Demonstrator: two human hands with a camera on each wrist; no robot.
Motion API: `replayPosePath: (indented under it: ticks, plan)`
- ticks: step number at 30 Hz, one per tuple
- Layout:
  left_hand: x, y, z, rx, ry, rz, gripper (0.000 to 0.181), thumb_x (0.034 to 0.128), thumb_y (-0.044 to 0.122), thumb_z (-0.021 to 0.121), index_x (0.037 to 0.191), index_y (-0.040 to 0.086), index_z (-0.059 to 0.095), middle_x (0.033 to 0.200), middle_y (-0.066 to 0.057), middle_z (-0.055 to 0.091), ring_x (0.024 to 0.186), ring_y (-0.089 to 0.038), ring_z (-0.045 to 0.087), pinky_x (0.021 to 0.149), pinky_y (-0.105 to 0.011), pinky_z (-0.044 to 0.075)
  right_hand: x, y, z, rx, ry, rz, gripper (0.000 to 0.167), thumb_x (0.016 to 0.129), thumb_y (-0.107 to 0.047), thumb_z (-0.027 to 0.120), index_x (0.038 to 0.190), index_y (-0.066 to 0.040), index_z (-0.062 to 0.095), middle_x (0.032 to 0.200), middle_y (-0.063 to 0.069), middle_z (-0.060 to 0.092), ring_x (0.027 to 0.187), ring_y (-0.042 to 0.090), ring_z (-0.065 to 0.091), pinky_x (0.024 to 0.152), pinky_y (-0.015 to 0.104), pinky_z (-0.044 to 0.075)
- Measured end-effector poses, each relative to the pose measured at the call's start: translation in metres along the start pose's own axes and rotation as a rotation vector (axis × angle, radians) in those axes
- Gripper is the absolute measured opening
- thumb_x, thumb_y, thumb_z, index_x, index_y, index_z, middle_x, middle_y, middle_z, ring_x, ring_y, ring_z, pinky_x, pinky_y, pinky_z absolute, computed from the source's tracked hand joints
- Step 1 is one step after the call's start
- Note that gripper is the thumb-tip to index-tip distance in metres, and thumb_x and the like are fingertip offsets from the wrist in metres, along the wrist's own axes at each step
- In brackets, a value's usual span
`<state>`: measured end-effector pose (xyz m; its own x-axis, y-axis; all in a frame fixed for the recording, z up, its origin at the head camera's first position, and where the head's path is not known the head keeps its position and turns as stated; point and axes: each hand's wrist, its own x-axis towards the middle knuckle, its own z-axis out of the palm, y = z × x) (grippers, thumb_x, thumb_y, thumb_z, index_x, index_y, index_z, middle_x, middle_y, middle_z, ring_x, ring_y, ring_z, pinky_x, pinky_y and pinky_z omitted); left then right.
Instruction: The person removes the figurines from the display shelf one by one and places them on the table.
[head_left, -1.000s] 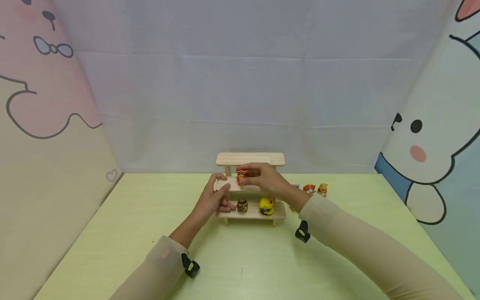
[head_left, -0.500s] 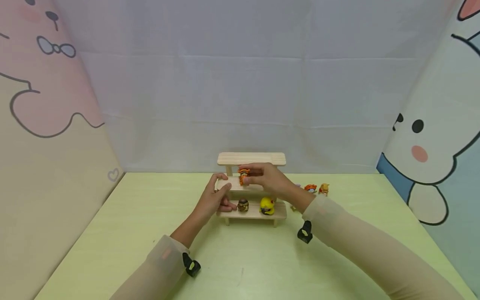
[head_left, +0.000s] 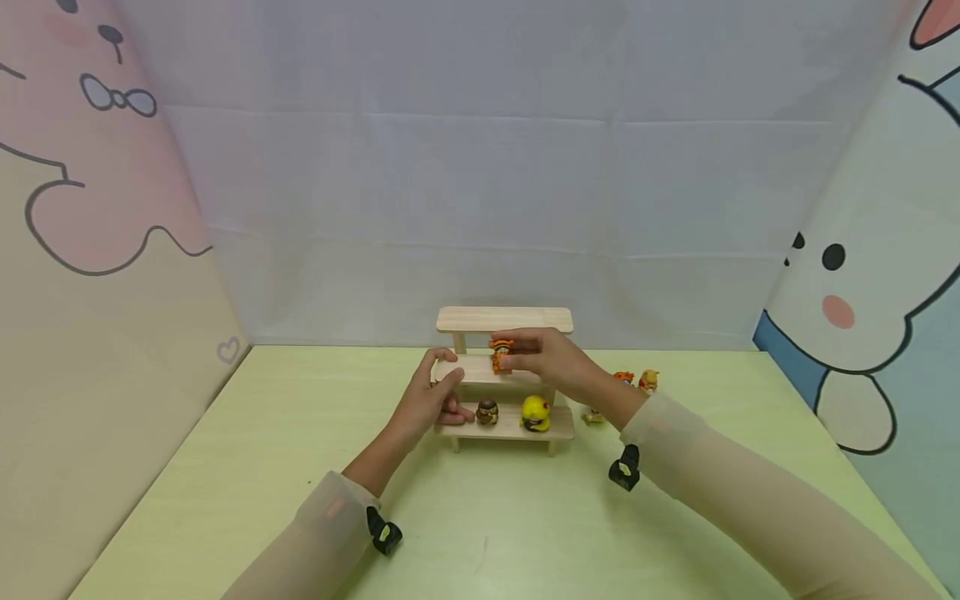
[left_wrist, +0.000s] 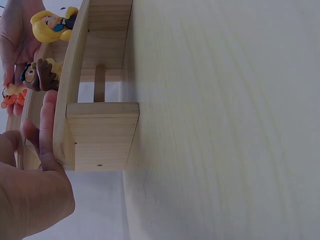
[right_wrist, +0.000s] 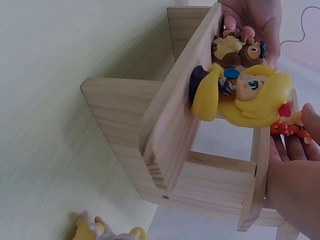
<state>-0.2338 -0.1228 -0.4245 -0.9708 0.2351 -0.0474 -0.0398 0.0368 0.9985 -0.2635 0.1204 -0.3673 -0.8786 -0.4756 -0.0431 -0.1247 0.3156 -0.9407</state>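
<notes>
Orange figurine [head_left: 499, 347] shifted right — long axis upright, head up — right grip [head_left: 553, 357] pinching it.

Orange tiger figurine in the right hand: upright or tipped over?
Upright: the head view shows the tiger figurine head-up at the middle shelf, pinched by the right hand.

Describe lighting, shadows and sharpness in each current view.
Head view: even light, faint shadows on the table, no strong glare; left wrist view: dim shading under the three-tier wooden shelf; right wrist view: shadow beneath the shelf, yellow-haired figurine clear enough to show its eye.
</notes>
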Motion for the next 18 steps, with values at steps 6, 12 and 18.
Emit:
replayPosePath:
  ticks: [6, 12, 18]
  plan:
    - [0.000, 0.000, 0.001, 0.003, -0.005, 0.006, 0.038, 0.1117, 0.023, 0.050, 0.143, 0.010, 0.033, 0.061, -0.005, 0.052, 0.064, -0.024, 0.076, 0.057, -0.030, 0.063, -0.006, 0.001, -0.006, 0.025, -0.007, -0.015, 0.045, 0.102, -0.018, 0.068, 0.146, -0.017, 0.059, 0.147, 0.015, 0.058, 0.125, 0.024, 0.064, 0.105, 0.043, 0.055]
    - [0.003, -0.002, -0.001, -0.001, -0.002, 0.009, 0.038, 0.1113, 0.024, 0.051, 0.143, 0.011, 0.033, 0.061, -0.006, 0.052, 0.064, -0.025, 0.076, 0.057, -0.031, 0.064, -0.011, 0.004, -0.015, 0.049, -0.002, -0.016, 0.045, 0.103, -0.016, 0.067, 0.147, -0.016, 0.058, 0.146, 0.019, 0.058, 0.120, 0.026, 0.067, 0.107, 0.047, 0.053]
    - [0.005, -0.004, -0.002, -0.010, -0.004, 0.012, 0.038, 0.1108, 0.026, 0.052, 0.142, 0.012, 0.035, 0.062, -0.006, 0.052, 0.065, -0.025, 0.076, 0.058, -0.031, 0.064, -0.019, 0.010, -0.025, -0.004, 0.020, -0.026, 0.045, 0.104, -0.019, 0.065, 0.148, -0.017, 0.057, 0.147, 0.011, 0.059, 0.126, 0.025, 0.063, 0.107, 0.045, 0.053]
